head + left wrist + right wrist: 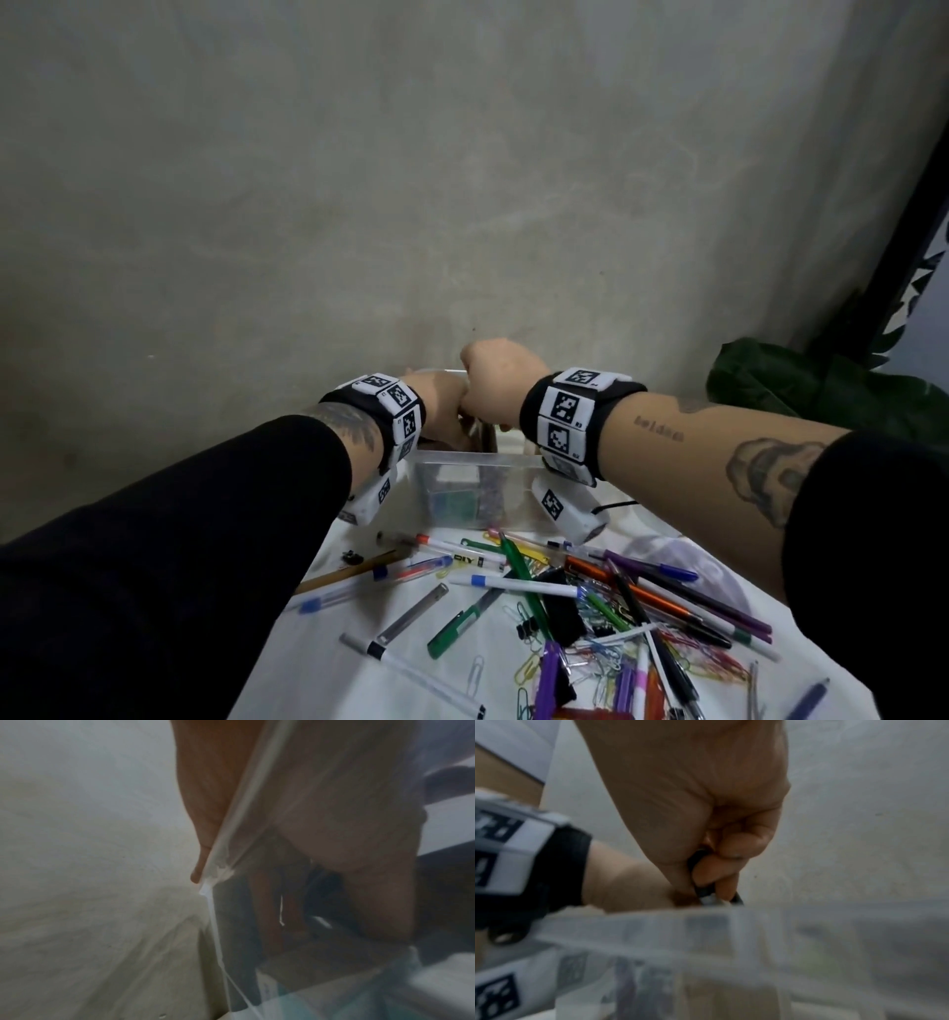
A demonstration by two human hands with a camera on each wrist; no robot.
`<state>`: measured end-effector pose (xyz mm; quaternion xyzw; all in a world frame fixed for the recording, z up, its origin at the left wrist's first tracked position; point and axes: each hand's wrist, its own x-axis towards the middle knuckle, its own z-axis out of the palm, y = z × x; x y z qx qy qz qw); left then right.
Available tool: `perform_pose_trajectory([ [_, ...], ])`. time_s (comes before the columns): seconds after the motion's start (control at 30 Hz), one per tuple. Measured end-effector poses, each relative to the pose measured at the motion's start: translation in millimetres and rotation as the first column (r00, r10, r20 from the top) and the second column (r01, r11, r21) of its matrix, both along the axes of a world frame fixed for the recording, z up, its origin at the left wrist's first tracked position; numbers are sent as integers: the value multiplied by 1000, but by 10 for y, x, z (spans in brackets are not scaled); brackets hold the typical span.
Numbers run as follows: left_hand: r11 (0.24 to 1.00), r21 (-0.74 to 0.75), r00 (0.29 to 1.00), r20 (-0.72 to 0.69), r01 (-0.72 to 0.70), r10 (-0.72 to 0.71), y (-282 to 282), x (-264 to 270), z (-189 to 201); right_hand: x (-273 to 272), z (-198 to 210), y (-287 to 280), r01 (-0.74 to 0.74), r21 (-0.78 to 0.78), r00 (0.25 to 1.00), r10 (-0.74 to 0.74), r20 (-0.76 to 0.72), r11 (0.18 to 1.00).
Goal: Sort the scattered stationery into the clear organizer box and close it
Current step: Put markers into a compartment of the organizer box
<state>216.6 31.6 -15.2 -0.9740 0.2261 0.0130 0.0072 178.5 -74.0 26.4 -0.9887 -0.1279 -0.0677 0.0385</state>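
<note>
While the right hand (706,825) is pinching small dark clips (707,894) above the clear plastic organizer box (477,488) on the cluttered surface, its grip narrow, a loosening pinch risks spilling them outside; the left hand (436,406) is gripping the box's raised clear lid (231,833).

Head view: from above and behind both hands, facing forward and down. Left wrist view: pressed close against the box (257,805) wall beside the left hand (205,780). Right wrist view: close under the right hand (693,801), facing the box rim, shared by all.
</note>
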Motion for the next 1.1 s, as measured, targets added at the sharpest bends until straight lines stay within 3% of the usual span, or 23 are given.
perform_pose_trajectory([
  [0.1, 1000, 27, 1000, 6, -12, 12, -12, -20, 11, 43, -67, 86, 34, -45, 996, -38, -83, 998],
  [0.37, 1000, -18, 999, -50, 11, -12, 120, 41, -64, 112, -176, 68, 139, 40, 951, -122, -283, 989],
  [0.47, 1000, 14, 998, -65, 8, -7, 144, 57, -82, 87, -85, 13, 103, 12, 946, -94, -309, 995],
  [0.63, 993, 113, 989, -145, 46, -29, 168, 95, -96, -3, 117, -121, -25, -195, 904, -61, -424, 981],
  [0.73, 986, 160, 989, -146, 55, -32, 152, 95, -87, -23, 67, -121, -94, -296, 921, -30, -389, 951],
  [1.1, 990, 126, 993, -112, 57, -43, 164, 40, -91, 50, -68, 96, -152, -395, 874, -64, -482, 906],
])
